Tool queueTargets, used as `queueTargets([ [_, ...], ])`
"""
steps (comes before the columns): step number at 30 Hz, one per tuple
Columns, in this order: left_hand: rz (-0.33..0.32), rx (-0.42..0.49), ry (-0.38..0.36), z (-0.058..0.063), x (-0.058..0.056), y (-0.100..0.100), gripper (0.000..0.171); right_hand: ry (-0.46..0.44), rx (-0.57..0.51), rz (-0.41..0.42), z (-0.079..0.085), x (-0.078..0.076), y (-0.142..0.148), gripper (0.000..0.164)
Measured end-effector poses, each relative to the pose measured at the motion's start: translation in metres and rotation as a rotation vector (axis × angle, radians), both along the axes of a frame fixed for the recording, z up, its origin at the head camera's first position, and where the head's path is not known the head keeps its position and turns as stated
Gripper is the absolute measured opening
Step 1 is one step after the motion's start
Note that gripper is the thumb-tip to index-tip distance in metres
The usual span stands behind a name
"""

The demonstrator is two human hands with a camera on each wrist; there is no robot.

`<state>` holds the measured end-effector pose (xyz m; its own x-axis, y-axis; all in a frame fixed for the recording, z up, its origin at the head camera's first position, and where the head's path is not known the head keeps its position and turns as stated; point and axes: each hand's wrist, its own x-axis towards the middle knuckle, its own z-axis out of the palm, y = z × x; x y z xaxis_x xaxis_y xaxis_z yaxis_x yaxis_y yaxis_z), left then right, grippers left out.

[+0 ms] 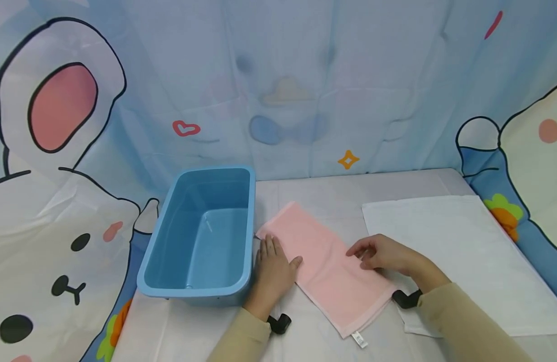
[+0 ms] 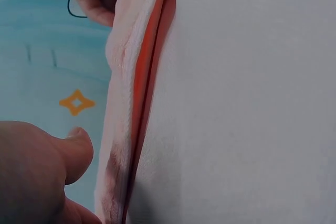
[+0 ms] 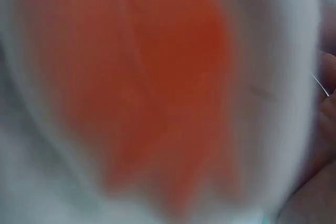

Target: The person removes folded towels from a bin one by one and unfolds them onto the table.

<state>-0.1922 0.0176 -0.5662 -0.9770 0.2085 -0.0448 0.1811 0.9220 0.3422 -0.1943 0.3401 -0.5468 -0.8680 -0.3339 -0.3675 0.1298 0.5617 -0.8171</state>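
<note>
A pink towel, folded into a long strip, lies slantwise on the white surface, its white label sticking out at the near end. My left hand rests on the towel's left edge with fingers straight. Over the right part of the towel, my right hand has loosely bent fingers, thumb and forefinger apart. The left wrist view shows the towel's layered edge parted along a narrow gap. Blurred, orange-lit cloth fills most of the right wrist view.
A blue plastic basin stands left of the towel, close beside my left hand. A white cloth lies flat on the right, partly under my right forearm. Behind the table hangs a printed blue curtain.
</note>
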Motion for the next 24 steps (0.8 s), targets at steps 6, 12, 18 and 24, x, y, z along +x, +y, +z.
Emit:
queueTargets([
  [6,0.007,0.020,0.037,-0.002,-0.011,0.000,0.091,-0.025,-0.029,0.040,0.002,0.008,-0.006,0.037],
  [12,0.046,0.047,0.024,-0.002,-0.021,0.002,0.091,-0.017,-0.045,0.077,0.005,0.013,-0.013,0.036],
  [18,0.078,0.072,-0.002,0.001,-0.028,0.009,0.092,-0.036,-0.089,0.081,0.002,0.019,-0.017,0.036],
  [24,0.094,0.112,-0.026,0.004,-0.036,0.014,0.090,-0.083,-0.148,0.100,-0.001,0.026,-0.026,0.036],
])
